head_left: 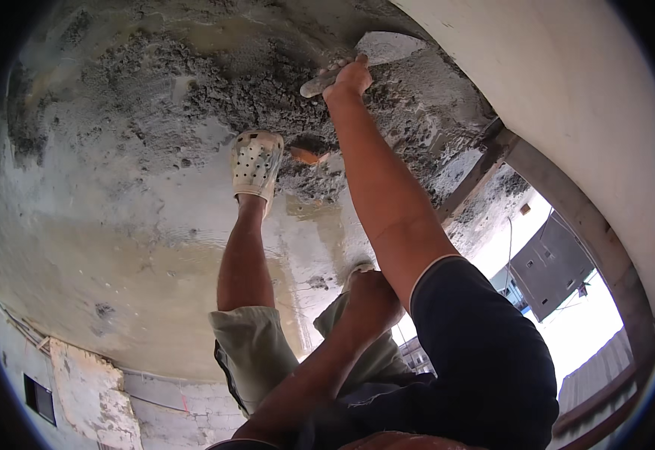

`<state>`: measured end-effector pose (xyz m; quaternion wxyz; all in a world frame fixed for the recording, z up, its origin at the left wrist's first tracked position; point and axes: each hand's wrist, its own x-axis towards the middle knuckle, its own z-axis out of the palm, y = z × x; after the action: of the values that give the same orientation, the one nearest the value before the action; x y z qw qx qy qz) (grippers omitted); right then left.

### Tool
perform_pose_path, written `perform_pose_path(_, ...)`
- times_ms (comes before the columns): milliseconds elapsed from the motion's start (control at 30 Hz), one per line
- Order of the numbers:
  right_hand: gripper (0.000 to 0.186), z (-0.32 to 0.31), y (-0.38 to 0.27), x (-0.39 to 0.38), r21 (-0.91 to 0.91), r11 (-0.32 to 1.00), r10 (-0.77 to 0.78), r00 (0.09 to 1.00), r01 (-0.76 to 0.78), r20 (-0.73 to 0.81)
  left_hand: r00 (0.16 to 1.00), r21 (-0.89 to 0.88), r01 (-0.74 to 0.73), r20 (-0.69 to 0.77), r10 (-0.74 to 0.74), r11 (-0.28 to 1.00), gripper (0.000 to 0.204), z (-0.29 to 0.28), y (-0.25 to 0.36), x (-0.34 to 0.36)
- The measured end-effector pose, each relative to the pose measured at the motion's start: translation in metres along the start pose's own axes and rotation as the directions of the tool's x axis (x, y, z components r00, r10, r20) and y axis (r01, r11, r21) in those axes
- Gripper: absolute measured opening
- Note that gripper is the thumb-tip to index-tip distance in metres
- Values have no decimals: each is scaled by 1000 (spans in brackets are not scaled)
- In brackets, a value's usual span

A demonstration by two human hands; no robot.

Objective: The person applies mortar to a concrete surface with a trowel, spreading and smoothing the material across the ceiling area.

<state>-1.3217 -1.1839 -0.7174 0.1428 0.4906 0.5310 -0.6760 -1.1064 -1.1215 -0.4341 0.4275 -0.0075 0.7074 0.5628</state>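
Observation:
My right arm stretches forward over the rough wet cement. In my right hand (350, 77) is a trowel, its cement-smeared handle (315, 85) gripped in closed fingers. The trowel's broad grey blade (392, 46) points to the right, near the foot of the pale wall. Lower down, my left forearm crosses my bent legs, and my left hand (373, 301) rests by my right knee. Its fingers are turned away and hidden. Dark, lumpy mortar (215, 86) lies around and to the left of the trowel.
My perforated clog (257, 161) stands on smooth, wet cement (170, 217); the other clog (361, 268) is mostly hidden. An orange brick piece (305, 155) lies in the mortar. A pale curved wall (560, 82) and a door frame (575, 191) border the right. A peeling wall (91, 390) stands lower left.

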Motion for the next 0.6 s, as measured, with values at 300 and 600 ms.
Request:
perform_pose_path(300,34,161,106,-100,-11,993,118,960,-119,254,878,-419,-55,-452,-156,906,39,-35,-12,-36)
perform_pose_path(600,32,208,155,-127,-276,960,112,851,40,513,833,-672,-227,-509,-217,705,35,-31,-9,-21)
